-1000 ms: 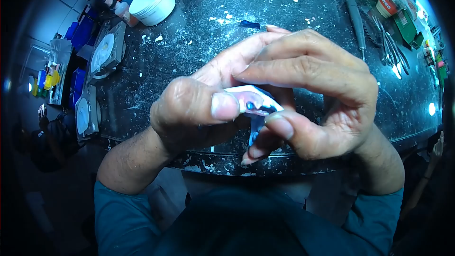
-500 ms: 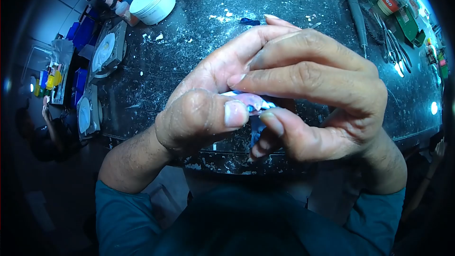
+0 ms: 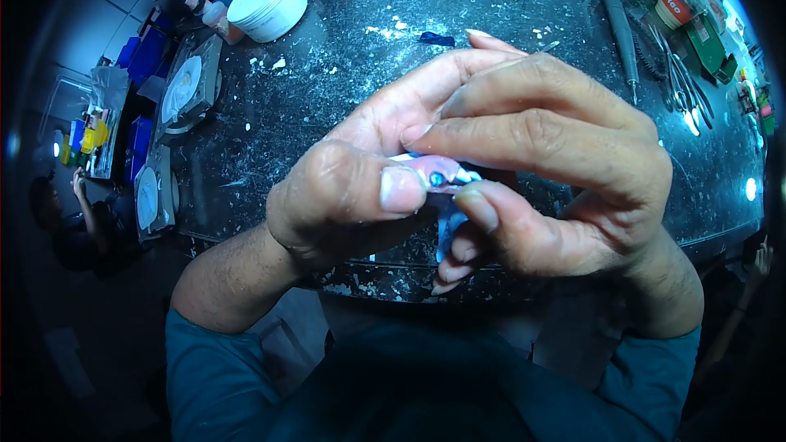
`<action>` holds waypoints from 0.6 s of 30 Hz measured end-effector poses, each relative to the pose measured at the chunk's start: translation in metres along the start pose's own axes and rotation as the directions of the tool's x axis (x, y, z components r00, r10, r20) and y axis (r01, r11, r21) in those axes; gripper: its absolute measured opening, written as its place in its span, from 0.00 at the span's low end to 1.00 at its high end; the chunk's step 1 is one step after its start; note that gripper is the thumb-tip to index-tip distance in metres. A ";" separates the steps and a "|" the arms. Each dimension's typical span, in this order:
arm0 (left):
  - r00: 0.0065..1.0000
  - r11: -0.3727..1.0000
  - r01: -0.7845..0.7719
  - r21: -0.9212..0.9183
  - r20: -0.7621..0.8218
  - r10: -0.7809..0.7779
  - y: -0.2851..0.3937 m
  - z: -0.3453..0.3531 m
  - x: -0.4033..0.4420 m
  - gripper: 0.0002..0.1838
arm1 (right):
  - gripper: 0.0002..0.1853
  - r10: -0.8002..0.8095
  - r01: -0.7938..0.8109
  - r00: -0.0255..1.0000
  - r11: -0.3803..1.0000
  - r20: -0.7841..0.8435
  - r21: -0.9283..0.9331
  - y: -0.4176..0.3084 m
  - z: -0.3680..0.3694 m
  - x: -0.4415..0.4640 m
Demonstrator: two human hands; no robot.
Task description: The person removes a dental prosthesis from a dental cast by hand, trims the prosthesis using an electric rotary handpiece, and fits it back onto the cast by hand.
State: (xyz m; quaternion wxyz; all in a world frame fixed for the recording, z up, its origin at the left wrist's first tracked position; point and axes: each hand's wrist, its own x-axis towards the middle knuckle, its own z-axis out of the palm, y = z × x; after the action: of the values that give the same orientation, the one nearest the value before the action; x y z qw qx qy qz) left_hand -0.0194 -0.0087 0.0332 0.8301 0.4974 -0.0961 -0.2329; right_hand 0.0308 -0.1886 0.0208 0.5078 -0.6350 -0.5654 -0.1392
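Both hands meet over the near edge of the bench around a small denture (image 3: 434,168), pink with white tooth-like parts. A small dark hole or gap shows in its pink part. My left hand (image 3: 344,164) is closed on it, with the thumb pressed along its left end. At its right end is the thumb of my right hand (image 3: 557,155), and this hand's bent fingers reach across the top. A bluish strip (image 3: 446,229) hangs below the denture between the hands; what it is I cannot tell. The fingers hide much of the denture.
A white tub (image 3: 267,6) stands at the back left. A grey handpiece (image 3: 621,41) and scissor-like tools (image 3: 684,86) lie at the right, near green bins (image 3: 708,49). White debris dots the dark bench (image 3: 262,155). Another person (image 3: 78,221) is at far left.
The denture has turned slightly between the fingers, so the dark gap in its pink part shows more. The bluish strip below is more visible. Both hands keep their hold; the view has shifted slightly.
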 end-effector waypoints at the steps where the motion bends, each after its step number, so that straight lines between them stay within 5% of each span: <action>1: 1.000 1.000 -0.002 -0.004 -0.003 0.002 0.000 0.000 0.000 0.59 | 0.15 -0.002 0.002 1.000 1.000 0.003 -0.007 0.000 0.000 0.000; 9: 0.999 0.996 -0.040 -0.080 -0.008 0.039 -0.002 0.006 -0.004 0.61 | 0.16 0.014 0.017 0.981 0.988 0.196 -0.156 -0.014 -0.015 0.013; 16: 0.844 0.910 -0.388 -0.145 0.342 0.414 -0.036 -0.017 0.016 0.58 | 0.17 -0.011 0.049 0.984 0.977 0.179 -0.209 -0.016 -0.010 0.009; 18: 0.848 0.917 -0.382 -0.113 0.351 0.397 -0.035 -0.017 0.014 0.57 | 0.16 -0.016 0.056 0.982 0.975 0.186 -0.215 -0.016 -0.010 0.009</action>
State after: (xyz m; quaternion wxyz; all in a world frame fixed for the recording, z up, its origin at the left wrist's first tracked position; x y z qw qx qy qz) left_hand -0.0112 -0.0160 -0.0060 0.8368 0.3989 -0.3434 -0.1505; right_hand 0.0235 -0.1933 0.0401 0.3781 -0.6866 -0.6023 -0.1509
